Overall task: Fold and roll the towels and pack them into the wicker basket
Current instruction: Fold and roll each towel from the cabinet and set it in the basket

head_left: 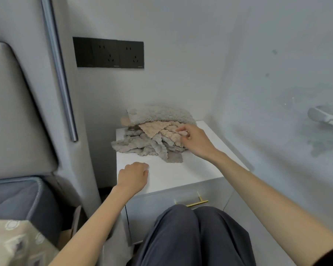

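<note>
Terry cloth lay under the fingertips of the right hand (195,141), thumb and forefinger set at the scalloped edge of the beige towel (158,129) — whether the pinch had truly closed could not be told. That towel was sandwiched in the heap, so an exposed edge looked the sensible place to draw it free without dragging the rest. The left hand (133,175) rested loosely curled, holding nothing, near the front left corner of the nightstand top (177,173), probably placed to steady the heap. Grey towels (142,147) made up the rest, piled unfolded toward the back edge. The drawer (161,200) below was shut, its contents hidden. No wicker basket showed anywhere — nothing looked folded, rolled or packed yet.
</note>
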